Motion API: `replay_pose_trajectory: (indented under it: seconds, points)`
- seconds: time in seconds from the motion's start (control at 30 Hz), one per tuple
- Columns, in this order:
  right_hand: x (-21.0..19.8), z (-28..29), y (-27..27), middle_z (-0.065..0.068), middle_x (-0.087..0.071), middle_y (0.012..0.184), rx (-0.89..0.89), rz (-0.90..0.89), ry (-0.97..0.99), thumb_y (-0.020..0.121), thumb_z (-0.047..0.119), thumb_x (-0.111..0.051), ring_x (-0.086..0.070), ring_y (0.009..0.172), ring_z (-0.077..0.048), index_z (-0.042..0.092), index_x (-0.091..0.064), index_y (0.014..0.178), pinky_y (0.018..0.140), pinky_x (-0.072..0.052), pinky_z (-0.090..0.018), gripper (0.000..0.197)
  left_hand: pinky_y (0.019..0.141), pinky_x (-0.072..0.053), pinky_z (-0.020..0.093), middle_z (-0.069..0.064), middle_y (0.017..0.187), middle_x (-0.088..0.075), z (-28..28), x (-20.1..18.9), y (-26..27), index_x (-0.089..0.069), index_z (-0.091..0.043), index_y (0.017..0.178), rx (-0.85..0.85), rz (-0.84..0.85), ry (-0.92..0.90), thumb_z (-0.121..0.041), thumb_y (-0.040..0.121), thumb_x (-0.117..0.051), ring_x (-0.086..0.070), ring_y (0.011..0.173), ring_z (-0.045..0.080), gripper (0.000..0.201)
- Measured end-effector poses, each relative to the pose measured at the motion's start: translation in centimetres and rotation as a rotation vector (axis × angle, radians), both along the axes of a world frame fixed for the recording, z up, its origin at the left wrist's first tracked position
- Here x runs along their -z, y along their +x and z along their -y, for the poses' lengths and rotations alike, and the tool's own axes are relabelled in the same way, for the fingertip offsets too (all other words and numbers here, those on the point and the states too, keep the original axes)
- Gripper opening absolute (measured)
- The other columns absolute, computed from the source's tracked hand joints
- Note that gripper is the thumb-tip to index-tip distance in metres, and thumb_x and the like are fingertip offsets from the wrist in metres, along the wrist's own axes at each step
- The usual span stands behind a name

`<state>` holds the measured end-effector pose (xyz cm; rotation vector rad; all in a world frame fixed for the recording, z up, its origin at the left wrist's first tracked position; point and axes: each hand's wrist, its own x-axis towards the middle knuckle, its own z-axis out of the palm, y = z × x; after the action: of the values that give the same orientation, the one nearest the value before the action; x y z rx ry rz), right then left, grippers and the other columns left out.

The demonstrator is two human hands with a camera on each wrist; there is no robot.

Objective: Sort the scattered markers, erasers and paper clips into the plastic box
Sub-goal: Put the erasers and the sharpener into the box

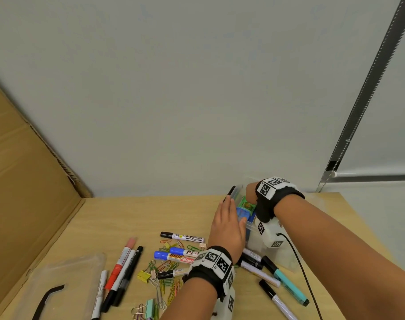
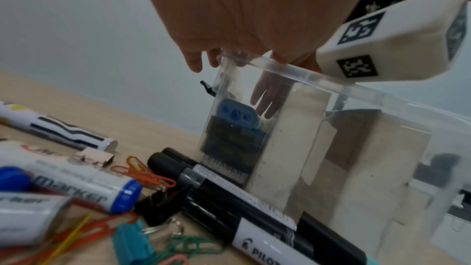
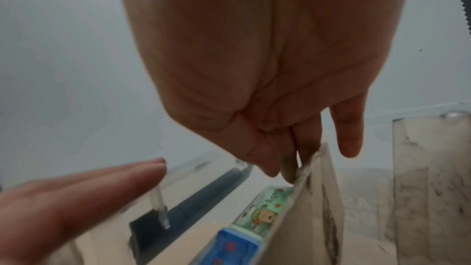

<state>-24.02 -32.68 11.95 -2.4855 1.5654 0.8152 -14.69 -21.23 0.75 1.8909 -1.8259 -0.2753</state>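
The clear plastic box (image 1: pixel 254 242) stands at the table's right rear. My left hand (image 1: pixel 226 225) lies flat against its left wall, fingers straight. My right hand (image 3: pixel 285 168) reaches down into the box, and its straight fingers touch the top edge of a dirty white eraser (image 3: pixel 318 198). Beside that eraser lie a green cartoon eraser (image 3: pixel 265 209) and a blue eraser (image 3: pixel 229 249). A black marker (image 1: pixel 230 192) leans in the far left corner. Blue markers (image 1: pixel 173 257), a red marker (image 1: pixel 118 269), a teal marker (image 1: pixel 286 282) and several coloured paper clips (image 1: pixel 164 266) lie scattered on the table.
A clear lid with a black handle (image 1: pixel 58 285) lies at the front left. Cardboard (image 1: pixel 23 169) walls the left side and a grey wall stands behind. A black cable (image 1: pixel 300 269) runs from my right wrist over the markers. A yellow binder clip (image 1: pixel 143 276) sits among the clips.
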Motion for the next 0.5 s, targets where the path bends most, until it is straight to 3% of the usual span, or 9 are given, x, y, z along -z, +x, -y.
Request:
replay_pose_trajectory:
  seconds: [0.07, 0.13, 0.2, 0.27, 0.33, 0.4, 0.5]
  points:
    - [4.4, 4.4, -0.3, -0.011, -0.045, 0.144, -0.008, 0.1, -0.012, 0.069, 0.034, -0.071, -0.048, 0.127, -0.03, 0.019, -0.04, 0.14, 0.104, -0.041, -0.04, 0.079, 0.121, -0.003, 0.031, 0.003, 0.16, 0.001, 0.1, -0.2, 0.0, -0.003, -0.011, 0.151, -0.004, 0.001, 0.026, -0.064, 0.071, 0.026, -0.001, 0.147, 0.018, 0.101]
    - [7.8, 7.4, -0.4, -0.009, -0.036, 0.151, 0.011, 0.19, 0.006, 0.08, 0.032, -0.062, -0.041, 0.134, -0.027, 0.018, -0.032, 0.145, 0.11, -0.036, -0.041, 0.073, 0.121, -0.003, 0.03, 0.002, 0.16, 0.003, 0.1, -0.4, 0.0, -0.002, -0.012, 0.151, -0.006, 0.01, 0.067, -0.062, 0.071, 0.022, 0.001, 0.147, 0.017, 0.098]
    - [5.7, 3.9, -0.4, -0.01, -0.03, 0.154, 0.1, 0.312, -0.032, 0.091, 0.022, -0.054, -0.034, 0.139, -0.026, 0.015, -0.024, 0.148, 0.114, -0.03, -0.038, 0.065, 0.12, -0.002, 0.028, 0.0, 0.16, 0.004, 0.1, -0.8, 0.2, -0.002, -0.014, 0.152, 0.012, -0.008, 0.099, -0.061, 0.078, 0.013, 0.003, 0.147, 0.016, 0.088]
    - [2.6, -0.8, -0.5, -0.013, -0.034, 0.151, 0.111, 0.461, -0.069, 0.095, 0.012, -0.045, -0.037, 0.136, -0.028, 0.009, -0.029, 0.145, 0.112, -0.031, -0.037, 0.053, 0.118, -0.002, 0.027, -0.002, 0.16, 0.004, 0.0, -1.2, 0.9, -0.003, -0.017, 0.152, 0.056, -0.072, 0.127, -0.052, 0.096, -0.008, 0.003, 0.147, 0.014, 0.066]
    - [1.6, -3.8, -1.4, -0.01, -0.039, 0.147, 0.137, 0.689, -0.137, 0.093, 0.011, -0.044, -0.042, 0.131, -0.026, 0.012, -0.036, 0.142, 0.109, -0.035, -0.038, 0.049, 0.119, -0.005, 0.029, -0.003, 0.16, -0.002, -0.7, -1.5, 1.9, -0.006, -0.02, 0.152, 0.076, -0.143, 0.097, -0.038, 0.102, -0.022, 0.0, 0.147, 0.012, 0.056]
    - [1.9, -6.4, -2.9, -0.006, -0.05, 0.134, 0.072, 0.868, -0.27, 0.092, 0.013, -0.046, -0.049, 0.119, -0.023, 0.015, -0.047, 0.131, 0.101, -0.042, -0.038, 0.039, 0.119, -0.015, 0.032, -0.002, 0.157, -0.016, -2.2, -1.7, 2.7, -0.016, -0.021, 0.15, 0.031, -0.158, -0.002, -0.029, 0.1, -0.033, -0.013, 0.144, 0.015, 0.053]
    - [3.1, -10.7, -5.2, 0.002, -0.055, 0.1, -0.074, 0.996, -0.473, 0.092, 0.016, -0.045, -0.051, 0.094, -0.015, 0.018, -0.054, 0.104, 0.08, -0.047, -0.03, 0.015, 0.107, -0.032, 0.031, -0.002, 0.136, -0.035, -5.0, -1.6, 2.9, -0.035, -0.022, 0.137, -0.047, -0.144, -0.122, -0.021, 0.093, -0.047, -0.031, 0.123, 0.014, 0.046]
